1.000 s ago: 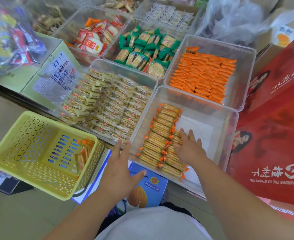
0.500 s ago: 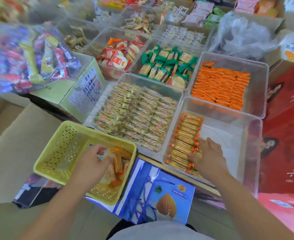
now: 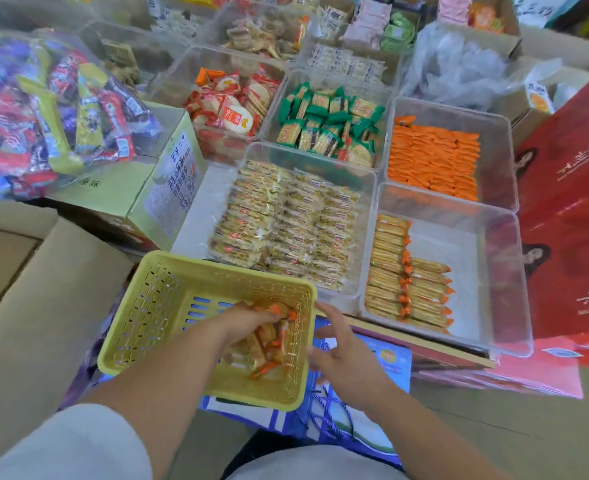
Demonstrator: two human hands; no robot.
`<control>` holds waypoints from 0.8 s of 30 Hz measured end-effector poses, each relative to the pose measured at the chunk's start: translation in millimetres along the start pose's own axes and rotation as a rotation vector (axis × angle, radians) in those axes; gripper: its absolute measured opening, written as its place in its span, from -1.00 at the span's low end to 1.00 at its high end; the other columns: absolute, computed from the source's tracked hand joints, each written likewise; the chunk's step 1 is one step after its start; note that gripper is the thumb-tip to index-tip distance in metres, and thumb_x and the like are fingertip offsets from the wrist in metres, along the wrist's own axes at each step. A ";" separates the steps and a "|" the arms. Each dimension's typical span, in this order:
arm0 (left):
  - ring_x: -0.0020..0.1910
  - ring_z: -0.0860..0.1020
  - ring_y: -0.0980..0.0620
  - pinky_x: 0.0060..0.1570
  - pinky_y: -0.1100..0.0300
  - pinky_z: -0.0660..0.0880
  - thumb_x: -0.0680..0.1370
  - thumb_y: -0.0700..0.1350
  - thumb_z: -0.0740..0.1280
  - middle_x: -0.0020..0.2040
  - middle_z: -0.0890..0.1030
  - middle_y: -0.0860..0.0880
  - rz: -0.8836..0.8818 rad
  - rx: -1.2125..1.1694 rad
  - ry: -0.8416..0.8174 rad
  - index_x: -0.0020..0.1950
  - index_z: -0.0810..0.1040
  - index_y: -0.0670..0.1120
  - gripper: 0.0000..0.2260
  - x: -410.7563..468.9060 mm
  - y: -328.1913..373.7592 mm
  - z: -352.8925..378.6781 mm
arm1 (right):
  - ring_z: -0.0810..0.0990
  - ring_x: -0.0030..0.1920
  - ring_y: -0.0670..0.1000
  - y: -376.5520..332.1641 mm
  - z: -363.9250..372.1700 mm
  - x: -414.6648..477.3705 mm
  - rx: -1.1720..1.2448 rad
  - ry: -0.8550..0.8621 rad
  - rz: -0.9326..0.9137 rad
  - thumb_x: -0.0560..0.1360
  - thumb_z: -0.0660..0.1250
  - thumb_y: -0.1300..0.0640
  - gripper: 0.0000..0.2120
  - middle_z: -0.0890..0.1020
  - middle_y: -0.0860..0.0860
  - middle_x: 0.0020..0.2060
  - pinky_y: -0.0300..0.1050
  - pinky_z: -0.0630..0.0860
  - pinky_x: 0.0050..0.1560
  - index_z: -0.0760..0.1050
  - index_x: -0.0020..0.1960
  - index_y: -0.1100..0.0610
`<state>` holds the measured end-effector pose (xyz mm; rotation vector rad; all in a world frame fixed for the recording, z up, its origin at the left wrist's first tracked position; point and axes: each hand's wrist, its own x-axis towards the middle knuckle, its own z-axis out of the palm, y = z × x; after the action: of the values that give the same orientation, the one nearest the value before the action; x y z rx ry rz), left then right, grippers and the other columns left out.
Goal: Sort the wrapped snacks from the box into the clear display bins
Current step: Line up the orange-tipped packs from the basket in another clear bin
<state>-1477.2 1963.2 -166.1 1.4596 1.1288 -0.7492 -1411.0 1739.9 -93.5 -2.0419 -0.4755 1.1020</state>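
1. A yellow basket (image 3: 216, 270) of perforated plastic is seen low in the middle of the view, set on a blue printed bag (image 3: 390, 362) with cord handles.
2. The left hand (image 3: 248, 318) is placed inside the basket, at its right-hand end. Its fingers are curled round a bunch of orange-ended wrapped snacks (image 3: 268, 353), and more of the same packs are heaped beneath it on the basket floor.
3. The right hand (image 3: 343, 355) is held just outside the basket's right wall, with fingers spread and nothing gripped. Whether the fingertips touch the wall cannot be told.
4. Beyond the basket and to its right, a clear bin (image 3: 507, 271) is found, partly filled. Matching packs (image 3: 407, 289) are laid in neat rows along the side nearest the basket.
5. Directly behind the basket, pale yellow packs (image 3: 286, 230) are packed into a second bin (image 3: 367, 188).
6. Further behind the basket, green packs (image 3: 331, 123) and orange packs (image 3: 431, 157) are displayed side by side.
7. Left of and behind the basket a green carton (image 3: 130, 188) is placed, with a bag of mixed sweets (image 3: 54, 109) rested on it.
8. Well to the right of the basket, red gift boxes (image 3: 570, 209) are seen.
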 end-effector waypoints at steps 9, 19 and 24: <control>-0.19 0.56 0.01 -0.49 0.23 0.49 0.38 -0.08 0.64 -0.05 0.60 0.00 0.009 -0.185 -0.031 0.24 0.44 0.02 -0.46 6.6 -3.6 25.3 | 0.72 -0.12 0.07 4.2 16.5 4.2 0.140 0.078 0.022 0.62 0.31 0.21 -0.36 0.55 -0.05 0.13 0.12 0.69 -0.08 0.17 0.37 -0.46; -0.09 0.71 -0.17 -0.05 -0.08 0.66 0.41 -0.11 0.60 -0.03 0.72 -0.16 -0.059 -0.321 0.072 0.20 0.57 -0.16 -0.58 18.8 11.8 50.5 | 0.72 -0.10 0.01 7.0 18.2 3.3 0.201 0.069 0.035 0.64 0.27 0.18 -0.38 0.53 -0.03 0.13 0.01 0.70 -0.18 0.17 0.37 -0.49; -0.29 0.68 -0.10 -0.44 0.19 0.52 0.51 -0.21 0.45 -0.11 0.72 -0.19 -0.037 -0.267 0.038 0.09 0.62 -0.19 -0.83 23.6 16.0 56.7 | 0.72 -0.09 -0.01 9.3 18.1 3.6 0.213 0.063 0.040 0.64 0.27 0.16 -0.39 0.52 -0.06 0.13 0.00 0.70 -0.17 0.17 0.39 -0.50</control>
<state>-1446.8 1914.7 -193.4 1.2356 1.2366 -0.5733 -1424.3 1744.1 -108.8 -1.9002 -0.2742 1.0605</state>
